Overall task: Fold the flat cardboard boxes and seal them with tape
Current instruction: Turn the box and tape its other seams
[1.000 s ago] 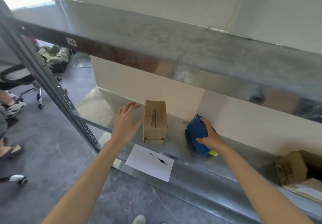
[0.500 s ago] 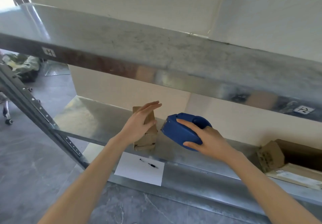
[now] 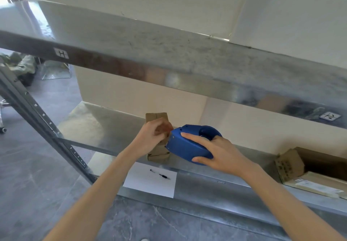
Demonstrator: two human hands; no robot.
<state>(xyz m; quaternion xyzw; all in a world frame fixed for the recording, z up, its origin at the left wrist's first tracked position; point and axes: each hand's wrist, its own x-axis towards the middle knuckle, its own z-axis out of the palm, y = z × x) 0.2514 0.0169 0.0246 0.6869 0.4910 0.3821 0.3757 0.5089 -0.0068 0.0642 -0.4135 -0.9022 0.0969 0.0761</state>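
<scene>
On the metal shelf (image 3: 105, 128), left hand (image 3: 150, 139) grips small cardboard box (image 3: 156, 117), right hand (image 3: 217, 154) clasps blue tape dispenser (image 3: 187, 145); light box may skid if tape drags.

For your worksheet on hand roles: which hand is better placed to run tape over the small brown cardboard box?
Right: the right hand already grips the blue plastic tape dispenser, while the left hand steadies the small brown cardboard box.
</scene>
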